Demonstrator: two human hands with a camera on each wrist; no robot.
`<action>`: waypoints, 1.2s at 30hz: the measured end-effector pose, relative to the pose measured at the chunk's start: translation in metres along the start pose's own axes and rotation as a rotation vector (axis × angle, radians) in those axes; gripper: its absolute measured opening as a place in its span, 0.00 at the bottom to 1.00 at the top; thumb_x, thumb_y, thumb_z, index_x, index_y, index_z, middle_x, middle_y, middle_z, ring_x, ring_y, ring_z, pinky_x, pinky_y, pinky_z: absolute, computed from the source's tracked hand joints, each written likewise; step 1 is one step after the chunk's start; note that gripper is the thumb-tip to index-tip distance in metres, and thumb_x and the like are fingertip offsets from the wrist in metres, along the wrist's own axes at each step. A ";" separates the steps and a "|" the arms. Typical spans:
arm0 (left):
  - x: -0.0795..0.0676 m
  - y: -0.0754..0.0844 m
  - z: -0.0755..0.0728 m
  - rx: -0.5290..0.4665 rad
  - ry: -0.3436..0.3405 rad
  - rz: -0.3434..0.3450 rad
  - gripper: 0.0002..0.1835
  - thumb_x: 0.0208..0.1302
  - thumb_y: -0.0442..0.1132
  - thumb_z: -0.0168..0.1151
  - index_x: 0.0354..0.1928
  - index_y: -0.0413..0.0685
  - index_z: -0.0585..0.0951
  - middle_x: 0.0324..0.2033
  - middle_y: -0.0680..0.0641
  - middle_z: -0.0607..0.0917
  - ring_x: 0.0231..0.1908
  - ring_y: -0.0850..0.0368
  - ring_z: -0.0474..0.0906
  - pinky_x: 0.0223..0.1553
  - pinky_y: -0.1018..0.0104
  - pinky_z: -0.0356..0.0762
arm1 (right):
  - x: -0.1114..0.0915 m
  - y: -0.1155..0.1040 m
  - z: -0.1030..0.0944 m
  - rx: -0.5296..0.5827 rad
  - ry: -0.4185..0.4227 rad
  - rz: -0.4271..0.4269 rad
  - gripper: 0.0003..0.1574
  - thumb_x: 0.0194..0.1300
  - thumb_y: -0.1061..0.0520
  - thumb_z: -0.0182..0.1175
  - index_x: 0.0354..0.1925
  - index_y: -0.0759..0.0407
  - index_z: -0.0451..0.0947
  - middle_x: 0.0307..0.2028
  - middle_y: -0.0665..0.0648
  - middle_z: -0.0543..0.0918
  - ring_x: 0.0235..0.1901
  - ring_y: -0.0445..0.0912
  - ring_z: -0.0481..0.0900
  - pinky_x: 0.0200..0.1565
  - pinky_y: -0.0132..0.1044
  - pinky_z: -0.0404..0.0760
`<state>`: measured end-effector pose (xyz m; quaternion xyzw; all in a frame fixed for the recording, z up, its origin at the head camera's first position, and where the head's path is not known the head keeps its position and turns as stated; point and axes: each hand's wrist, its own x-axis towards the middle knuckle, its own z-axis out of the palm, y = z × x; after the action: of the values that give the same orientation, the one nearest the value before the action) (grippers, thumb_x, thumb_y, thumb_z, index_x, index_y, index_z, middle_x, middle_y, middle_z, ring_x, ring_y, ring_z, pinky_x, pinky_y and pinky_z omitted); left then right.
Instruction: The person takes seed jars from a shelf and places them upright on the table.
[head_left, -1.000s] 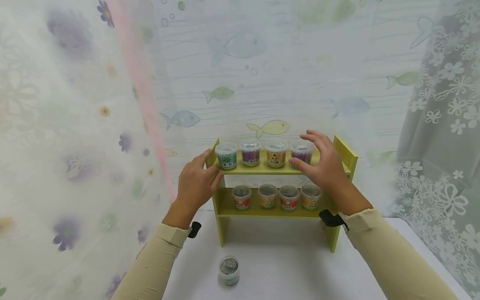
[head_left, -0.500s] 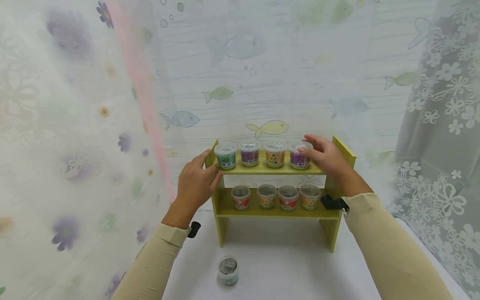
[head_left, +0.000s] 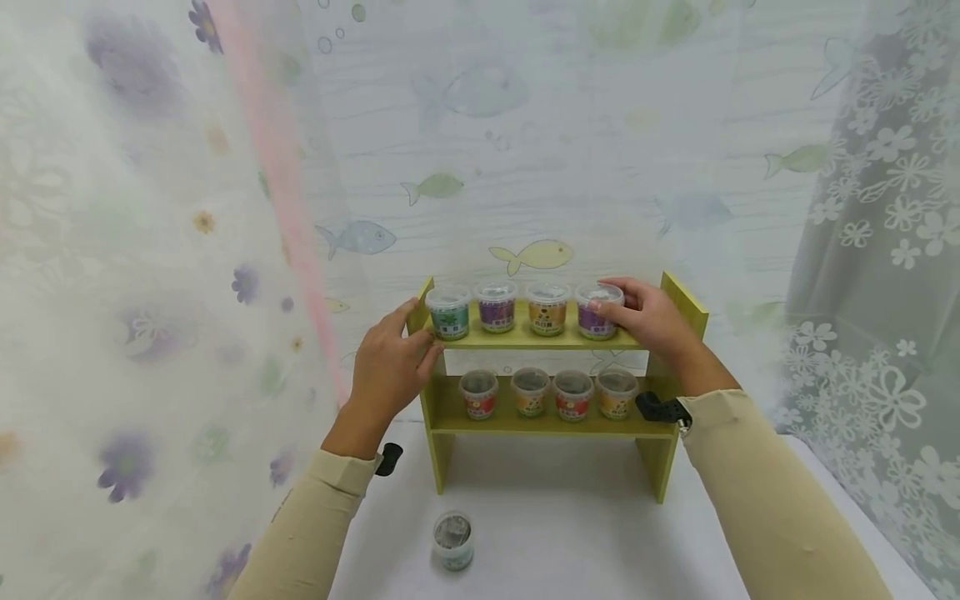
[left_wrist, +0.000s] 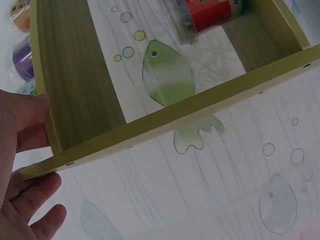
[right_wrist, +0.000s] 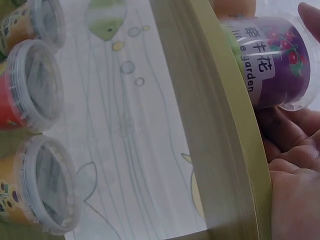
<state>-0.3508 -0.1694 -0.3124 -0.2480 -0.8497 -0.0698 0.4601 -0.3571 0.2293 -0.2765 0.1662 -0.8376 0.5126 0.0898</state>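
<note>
In the head view my left hand (head_left: 390, 367) holds the left side panel of a yellow-green two-tier rack (head_left: 517, 340). The left wrist view shows its thumb (left_wrist: 37, 106) on the upper shelf's front edge and other fingers beyond the panel. My right hand (head_left: 656, 325) grips a lidded plastic cup with a purple label (head_left: 597, 327) at the right of the upper shelf, thumb across its front, some fingers hidden behind. Left of that cup stand an orange-labelled cup (head_left: 547, 317), another purple-labelled cup (head_left: 497, 315) and a green-labelled cup (head_left: 450, 322).
Several cups with red and orange labels, such as a red-labelled cup (head_left: 479, 403), stand on the lower shelf (head_left: 450, 425). A single clear-sided cup (head_left: 453, 550) stands on the white tabletop (head_left: 570, 533) before the rack. Patterned curtains (head_left: 465, 167) hang behind and at both sides.
My right hand has lowered from spread fingers around the right purple-labelled cup to a grip on it, thumb now across its front. My left hand keeps its place on the rack.
</note>
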 end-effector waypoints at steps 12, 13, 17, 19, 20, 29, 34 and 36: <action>-0.002 0.000 -0.001 -0.016 0.009 -0.010 0.10 0.63 0.46 0.74 0.37 0.46 0.91 0.65 0.36 0.80 0.61 0.38 0.81 0.56 0.41 0.82 | -0.003 -0.006 0.005 0.065 0.006 0.045 0.43 0.73 0.40 0.62 0.75 0.58 0.60 0.65 0.66 0.76 0.58 0.55 0.78 0.50 0.34 0.83; -0.002 0.000 -0.001 -0.016 0.008 -0.009 0.10 0.64 0.46 0.74 0.37 0.46 0.91 0.65 0.36 0.80 0.61 0.38 0.81 0.56 0.41 0.82 | -0.003 -0.006 0.005 0.065 0.008 0.045 0.43 0.73 0.40 0.62 0.75 0.58 0.60 0.65 0.66 0.76 0.58 0.55 0.78 0.50 0.34 0.83; -0.002 0.000 -0.001 -0.012 -0.002 -0.012 0.10 0.64 0.46 0.73 0.37 0.46 0.91 0.65 0.36 0.80 0.61 0.38 0.81 0.56 0.41 0.82 | -0.005 -0.005 0.006 0.054 0.011 0.038 0.42 0.74 0.40 0.61 0.74 0.59 0.60 0.64 0.66 0.76 0.58 0.56 0.78 0.51 0.36 0.83; -0.002 0.000 -0.001 -0.011 -0.006 -0.013 0.10 0.64 0.46 0.73 0.37 0.46 0.91 0.65 0.36 0.80 0.61 0.38 0.81 0.56 0.41 0.82 | -0.006 -0.005 0.006 0.047 0.015 0.032 0.42 0.74 0.40 0.61 0.73 0.60 0.60 0.64 0.66 0.76 0.58 0.56 0.79 0.51 0.37 0.84; -0.002 0.000 -0.001 -0.009 -0.007 -0.012 0.10 0.64 0.46 0.73 0.37 0.46 0.91 0.65 0.36 0.80 0.62 0.38 0.80 0.56 0.41 0.82 | -0.006 -0.005 0.006 0.044 0.018 0.029 0.41 0.74 0.40 0.61 0.72 0.60 0.61 0.63 0.66 0.76 0.57 0.55 0.79 0.50 0.36 0.84; 0.000 -0.001 -0.001 0.002 -0.005 -0.014 0.11 0.64 0.47 0.73 0.39 0.47 0.91 0.65 0.37 0.81 0.61 0.39 0.81 0.56 0.42 0.82 | -0.009 -0.010 0.007 0.048 0.048 -0.009 0.37 0.74 0.43 0.63 0.67 0.65 0.63 0.59 0.67 0.78 0.49 0.46 0.81 0.45 0.33 0.85; 0.000 0.000 -0.001 -0.006 -0.011 -0.015 0.11 0.64 0.47 0.73 0.39 0.47 0.91 0.66 0.37 0.80 0.62 0.39 0.80 0.56 0.41 0.82 | -0.009 -0.010 0.007 0.031 0.052 -0.011 0.38 0.73 0.43 0.63 0.67 0.63 0.63 0.59 0.66 0.79 0.50 0.48 0.81 0.45 0.33 0.85; 0.000 0.000 -0.001 -0.005 -0.012 -0.016 0.11 0.64 0.48 0.73 0.40 0.47 0.91 0.66 0.37 0.80 0.62 0.39 0.80 0.57 0.41 0.82 | -0.010 -0.010 0.007 0.021 0.056 -0.012 0.38 0.73 0.42 0.63 0.66 0.63 0.64 0.59 0.66 0.79 0.50 0.49 0.82 0.45 0.33 0.85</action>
<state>-0.3498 -0.1693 -0.3115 -0.2428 -0.8542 -0.0742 0.4537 -0.3444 0.2208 -0.2748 0.1580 -0.8283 0.5252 0.1145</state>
